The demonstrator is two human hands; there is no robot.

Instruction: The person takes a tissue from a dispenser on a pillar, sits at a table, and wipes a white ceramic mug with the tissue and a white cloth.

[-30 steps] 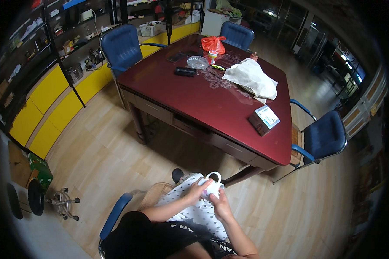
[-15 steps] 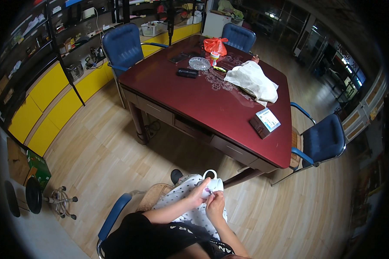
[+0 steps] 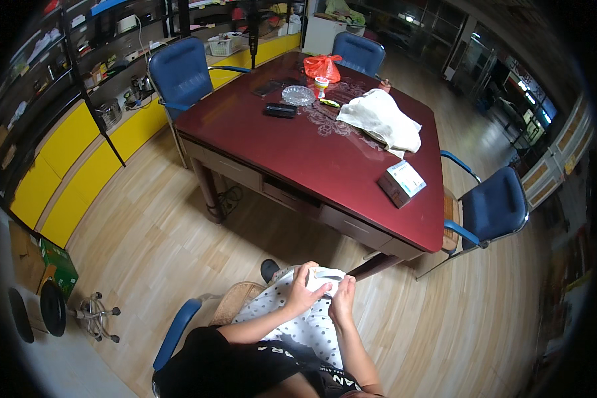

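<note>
A white mug (image 3: pixel 322 284) is held between both my hands above my lap, tilted with its handle toward the top. My left hand (image 3: pixel 302 295) wraps its left side, thumb pressed across the near face. On the right side, my right hand (image 3: pixel 342 300) grips the mug with bent fingers. The mug's opening and most of its surface are hidden. Beneath lies the white dotted cloth (image 3: pixel 292 322) over my lap.
The dark red table (image 3: pixel 278 146) ahead bears a white cloth (image 3: pixel 381 119), a small box (image 3: pixel 402 184), a glass ashtray (image 3: pixel 298 96) and a red plastic bag (image 3: pixel 322 67). Blue chairs (image 3: pixel 491 205) stand around it. A wheeled stool base (image 3: pixel 94 317) sits left.
The mug has been turned in my hands; its handle, upright before, now lies across the top. My right hand has moved up and right along its side. The view has shifted slightly.
</note>
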